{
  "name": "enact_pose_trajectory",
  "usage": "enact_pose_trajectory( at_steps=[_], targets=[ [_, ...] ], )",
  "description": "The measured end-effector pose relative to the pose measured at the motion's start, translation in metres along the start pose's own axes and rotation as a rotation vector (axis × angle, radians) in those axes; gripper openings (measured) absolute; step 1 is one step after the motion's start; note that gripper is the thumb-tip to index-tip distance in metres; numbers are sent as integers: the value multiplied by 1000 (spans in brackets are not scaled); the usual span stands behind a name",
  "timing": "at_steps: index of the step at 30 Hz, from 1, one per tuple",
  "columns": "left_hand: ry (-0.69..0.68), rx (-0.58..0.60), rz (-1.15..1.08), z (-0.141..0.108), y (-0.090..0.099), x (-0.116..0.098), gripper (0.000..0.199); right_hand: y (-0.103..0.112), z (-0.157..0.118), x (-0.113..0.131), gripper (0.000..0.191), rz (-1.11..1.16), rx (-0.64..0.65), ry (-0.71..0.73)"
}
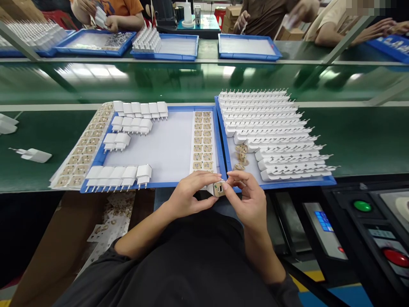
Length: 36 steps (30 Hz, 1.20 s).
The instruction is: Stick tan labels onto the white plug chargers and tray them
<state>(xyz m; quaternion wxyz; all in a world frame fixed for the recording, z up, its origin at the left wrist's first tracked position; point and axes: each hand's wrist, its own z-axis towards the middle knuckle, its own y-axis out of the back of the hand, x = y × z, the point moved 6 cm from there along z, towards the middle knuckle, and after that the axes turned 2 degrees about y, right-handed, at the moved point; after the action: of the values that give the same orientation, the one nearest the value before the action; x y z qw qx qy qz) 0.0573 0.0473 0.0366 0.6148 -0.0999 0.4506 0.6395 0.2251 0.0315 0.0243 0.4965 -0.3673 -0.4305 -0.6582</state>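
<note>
While the left hand grips a charger, ported end toward camera, long axis foreshortened, right hand touching, grip unclear

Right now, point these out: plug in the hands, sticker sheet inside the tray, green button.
Held plug (218,189): head view, on its brownish end face.
Sticker sheet (203,140): head view, near its middle.
Green button (362,206): head view, on its cap.

Smooth plastic charger, matt cloth shirt
</note>
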Motion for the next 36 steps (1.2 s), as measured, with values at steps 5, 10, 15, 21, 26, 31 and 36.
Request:
enact_pose_trajectory(
  at_steps=[5,10,15,21,26,31,36],
  targets=[
    [-30,-21,42,0,2,-1,43,-1,-1,8,34,-173,-11,91],
    [-3,-54,-1,-1,4,1,41,7,-1,6,28,-175,-186,82],
    [-62,-103,-12,-2,1,-1,42,-6,2,-8,12,212,2,-106],
    [-148,-160,96,-6,-3,-2,41,-20,-1,-16,9,439,4,-176],
    [-229,-191,171,-9,-3,-5,40,-24,-4,-22,16,558,-15,-198],
    [-205,-188,132,-6,-1,-5,43,-20,-2,-21,21,498,14,-150],
    [-152,-159,53,-2,-2,-7,46,-3,1,-6,15,142,-38,94]
  ],
)
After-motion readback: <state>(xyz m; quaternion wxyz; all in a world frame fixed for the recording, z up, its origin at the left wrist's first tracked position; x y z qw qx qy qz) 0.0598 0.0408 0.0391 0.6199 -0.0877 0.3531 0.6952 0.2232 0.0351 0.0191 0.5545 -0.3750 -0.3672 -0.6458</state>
